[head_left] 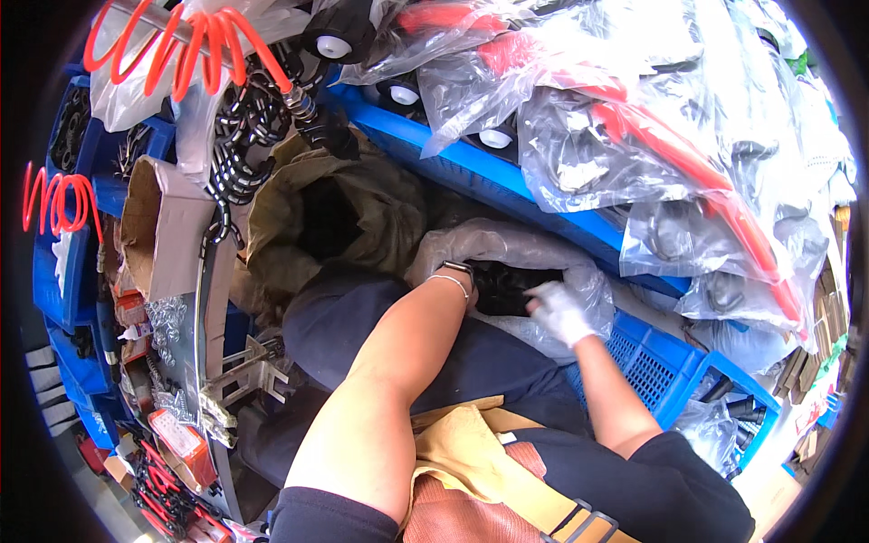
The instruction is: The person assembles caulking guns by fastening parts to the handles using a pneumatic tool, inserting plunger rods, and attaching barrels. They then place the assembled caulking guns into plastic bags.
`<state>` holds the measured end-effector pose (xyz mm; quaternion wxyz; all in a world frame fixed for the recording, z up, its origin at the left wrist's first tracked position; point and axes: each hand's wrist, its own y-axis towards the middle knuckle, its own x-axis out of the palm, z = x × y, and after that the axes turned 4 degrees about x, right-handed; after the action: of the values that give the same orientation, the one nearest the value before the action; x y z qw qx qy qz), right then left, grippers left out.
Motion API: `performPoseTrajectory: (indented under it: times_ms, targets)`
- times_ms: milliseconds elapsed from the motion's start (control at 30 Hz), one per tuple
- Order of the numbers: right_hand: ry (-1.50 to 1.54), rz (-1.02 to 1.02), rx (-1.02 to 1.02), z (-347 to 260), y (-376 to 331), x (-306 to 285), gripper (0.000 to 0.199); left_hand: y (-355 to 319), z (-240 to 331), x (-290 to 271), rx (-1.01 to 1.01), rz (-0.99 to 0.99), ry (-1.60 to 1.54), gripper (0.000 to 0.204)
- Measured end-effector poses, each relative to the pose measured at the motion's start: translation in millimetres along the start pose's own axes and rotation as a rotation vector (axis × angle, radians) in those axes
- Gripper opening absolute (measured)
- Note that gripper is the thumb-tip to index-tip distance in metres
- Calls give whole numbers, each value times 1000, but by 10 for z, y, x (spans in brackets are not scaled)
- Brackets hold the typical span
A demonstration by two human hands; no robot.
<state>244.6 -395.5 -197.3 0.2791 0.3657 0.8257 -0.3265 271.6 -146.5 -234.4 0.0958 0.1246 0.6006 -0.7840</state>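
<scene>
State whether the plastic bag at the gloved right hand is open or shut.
Open: the translucent plastic bag gapes, showing black pieces inside.

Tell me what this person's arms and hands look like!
The right hand wears a white glove. The left wrist has a dark watch and a thin, pale bracelet. Both arms have short, dark sleeves. The left hand is mostly hidden.

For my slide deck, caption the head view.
Gloved right hand at the mouth of a plastic bag of dark parts.

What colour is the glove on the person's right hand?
White: the glove looks mostly white, and it shows best in the head view.
</scene>
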Motion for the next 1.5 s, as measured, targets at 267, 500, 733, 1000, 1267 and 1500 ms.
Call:
performPoseTrajectory:
  times_ms: [267,500,733,1000,1267,1500]
  targets:
    - [-81,-936,290,136,169,739,52,-1048,251,-626,281,270,50,40]
    - [-97,-372,-51,-293,1381,634,41,-2652,46,281,458,1382,-429,30]
    - [-723,-430,-62,142,1809,657,32,-3638,58,1656,132,1870,-492,26]
    - [-241,-49,-437,-1463,1434,-339,31,-5184,-1234,3578,-887,2887,-1266,23]
    - [159,40,-879,-3724,648,-292,11,-5375,-3182,4682,-1897,1316,-1461,86]
    - [35,-73,-1283,-5244,255,137,11,-5634,-2982,4691,-1603,2354,-1687,80]
